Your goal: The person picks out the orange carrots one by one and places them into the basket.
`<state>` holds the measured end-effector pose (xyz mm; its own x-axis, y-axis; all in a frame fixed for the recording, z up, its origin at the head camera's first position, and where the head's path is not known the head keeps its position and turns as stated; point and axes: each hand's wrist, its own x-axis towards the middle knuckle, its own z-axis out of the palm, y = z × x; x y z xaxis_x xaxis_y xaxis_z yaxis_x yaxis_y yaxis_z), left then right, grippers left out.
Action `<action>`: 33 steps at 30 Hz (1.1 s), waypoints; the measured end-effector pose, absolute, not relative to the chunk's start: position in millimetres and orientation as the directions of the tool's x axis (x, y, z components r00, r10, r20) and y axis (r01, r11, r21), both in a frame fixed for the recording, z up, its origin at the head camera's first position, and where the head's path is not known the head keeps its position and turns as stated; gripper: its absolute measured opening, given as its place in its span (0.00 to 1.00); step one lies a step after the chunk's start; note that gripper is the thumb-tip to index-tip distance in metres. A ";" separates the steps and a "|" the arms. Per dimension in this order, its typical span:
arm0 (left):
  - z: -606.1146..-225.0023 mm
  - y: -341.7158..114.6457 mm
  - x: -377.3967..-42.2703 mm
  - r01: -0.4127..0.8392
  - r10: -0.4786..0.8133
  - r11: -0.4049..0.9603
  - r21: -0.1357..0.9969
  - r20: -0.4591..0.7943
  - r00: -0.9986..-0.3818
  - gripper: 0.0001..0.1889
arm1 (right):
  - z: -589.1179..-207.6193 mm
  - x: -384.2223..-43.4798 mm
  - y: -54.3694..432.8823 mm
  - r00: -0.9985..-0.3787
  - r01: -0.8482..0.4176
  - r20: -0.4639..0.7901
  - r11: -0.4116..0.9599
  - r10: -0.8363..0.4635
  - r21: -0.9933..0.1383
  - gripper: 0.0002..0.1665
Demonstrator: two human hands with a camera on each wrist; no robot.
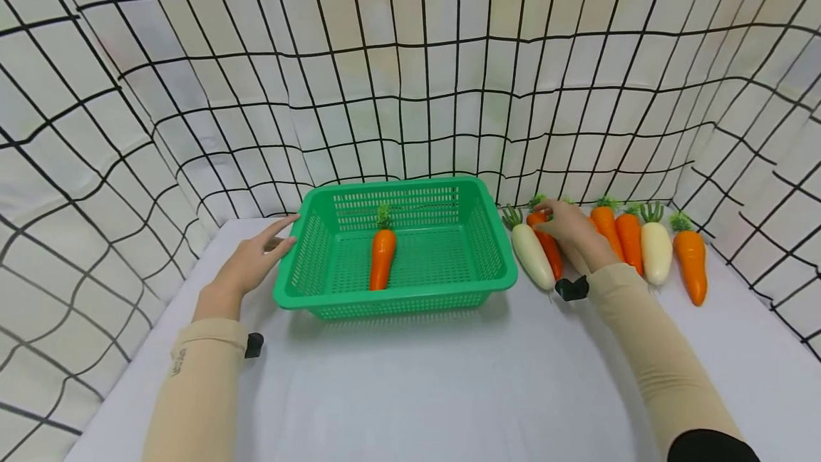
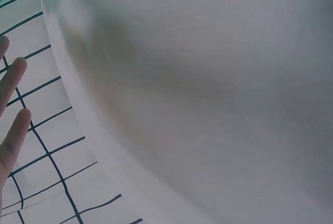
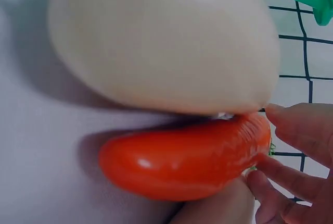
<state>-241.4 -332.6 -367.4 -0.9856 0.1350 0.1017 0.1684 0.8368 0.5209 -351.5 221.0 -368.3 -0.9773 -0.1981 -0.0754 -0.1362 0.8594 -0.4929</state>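
My left hand [image 1: 250, 262] is at the left side of a green plastic basket [image 1: 398, 299], fingers extended and fingertips at its rim. In the left wrist view only some straight fingers [image 2: 15, 135] of it show. Inside the basket lies one orange carrot [image 1: 383, 259] with a green top. My right hand [image 1: 571, 227] reaches into the row of vegetables and pinches another carrot [image 3: 177, 159] near its leafy end, thumb on one side and fingers on the other. Close beside that carrot lies a white radish [image 1: 532, 255], which looms large in the right wrist view.
Right of my right hand the row goes on with several carrots, the outermost carrot [image 1: 690, 266] beside a white radish [image 1: 656, 252]. Part of the row is hidden behind the hand. A black wire grid [image 1: 423, 45] over white sheeting encloses the white table [image 1: 410, 391].
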 end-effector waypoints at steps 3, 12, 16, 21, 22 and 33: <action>-367.6 -331.7 -241.5 0.166 0.131 0.830 0.532 0.103 -0.986 0.34 | -368.9 -354.1 219.4 -0.980 -0.111 -0.095 0.873 -0.176 -0.475 0.29; -365.4 -329.0 -241.4 0.173 0.138 0.822 0.543 0.105 -0.985 0.33 | -372.6 -363.5 221.2 -0.984 -0.070 -0.117 0.903 -0.131 -0.424 0.33; -364.7 -329.5 -240.8 0.170 0.135 0.824 0.540 0.104 -0.985 0.33 | -373.6 -363.3 221.1 -0.987 -0.054 -0.113 0.889 -0.117 -0.454 0.33; -364.4 -330.4 -241.6 0.171 0.137 0.825 0.539 0.103 -0.985 0.33 | -375.8 -361.6 222.3 -0.991 -0.038 -0.093 0.863 -0.098 -0.504 0.33; -364.5 -330.4 -241.8 0.171 0.138 0.825 0.539 0.102 -0.985 0.33 | -376.1 -361.1 222.4 -0.992 -0.034 -0.086 0.855 -0.092 -0.517 0.33; -366.6 -332.0 -240.4 0.163 0.129 0.830 0.534 0.100 -0.987 0.33 | -375.0 -356.3 219.8 -0.996 -0.076 0.018 0.779 -0.084 -0.622 0.33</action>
